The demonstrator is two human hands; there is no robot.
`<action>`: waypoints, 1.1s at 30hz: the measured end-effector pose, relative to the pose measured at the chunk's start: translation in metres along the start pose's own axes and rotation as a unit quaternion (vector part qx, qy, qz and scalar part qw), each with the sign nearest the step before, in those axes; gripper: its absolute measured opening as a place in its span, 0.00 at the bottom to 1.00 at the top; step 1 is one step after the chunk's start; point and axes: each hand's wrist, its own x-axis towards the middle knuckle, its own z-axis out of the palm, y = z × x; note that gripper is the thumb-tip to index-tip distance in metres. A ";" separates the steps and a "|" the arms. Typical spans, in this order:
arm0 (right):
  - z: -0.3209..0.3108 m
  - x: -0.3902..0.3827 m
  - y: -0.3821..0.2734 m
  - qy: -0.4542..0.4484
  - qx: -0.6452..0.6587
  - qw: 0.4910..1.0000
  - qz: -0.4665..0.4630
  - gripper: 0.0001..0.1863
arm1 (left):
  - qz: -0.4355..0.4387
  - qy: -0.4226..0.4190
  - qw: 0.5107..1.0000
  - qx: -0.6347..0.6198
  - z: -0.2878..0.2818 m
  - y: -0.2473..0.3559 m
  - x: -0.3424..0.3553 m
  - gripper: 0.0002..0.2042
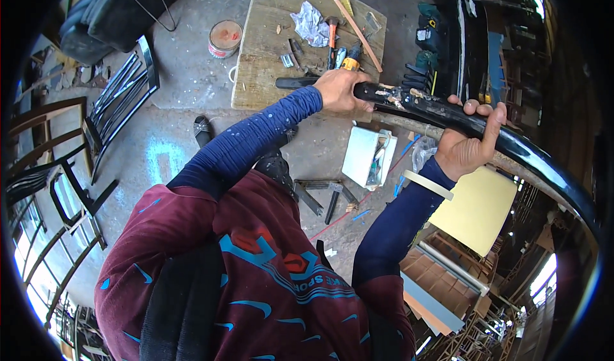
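Note:
A long, curved black-painted wooden piece [534,149] runs from the workbench off to the right. Its left end is chipped, with pale bare patches. My left hand [342,91] is closed at that end, its thumb beside the tip. Another dark bar [294,82] shows left of this hand; whether the two join is hidden. Farther right, my right hand [470,145] wraps the black piece from below, fingertips over its top. A roll of masking tape [427,185] hangs round my right wrist.
A wooden workbench [256,73] carries a hammer [332,38], a yellow power tool [351,60], crumpled paper [311,24] and a wood strip [352,22]. A paint can [225,38], an open white box [366,156] and black chair frames [121,92] stand around on the floor.

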 end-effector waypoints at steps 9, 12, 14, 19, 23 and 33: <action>-0.008 -0.014 -0.001 -0.217 0.113 0.970 -0.001 0.28 | 0.044 0.210 0.976 0.031 0.001 -0.021 -0.032 0.24; -0.008 0.007 -0.006 -0.268 0.109 0.957 0.023 0.23 | -0.008 0.145 0.989 -0.022 -0.013 -0.004 -0.019 0.24; 0.009 0.034 -0.002 -0.216 0.125 0.968 0.031 0.16 | -0.048 0.064 0.997 -0.015 -0.034 0.008 -0.005 0.26; 0.090 0.080 -0.010 -0.043 0.110 0.992 0.049 0.06 | -0.040 0.000 0.996 -0.086 -0.075 0.012 0.012 0.17; 0.102 0.095 -0.006 -0.041 0.074 0.990 0.113 0.08 | -0.036 -0.013 0.999 -0.021 -0.102 0.025 -0.006 0.14; 0.122 0.031 0.086 -0.147 0.168 0.938 0.267 0.06 | -0.120 0.056 0.986 0.099 -0.140 -0.019 -0.146 0.19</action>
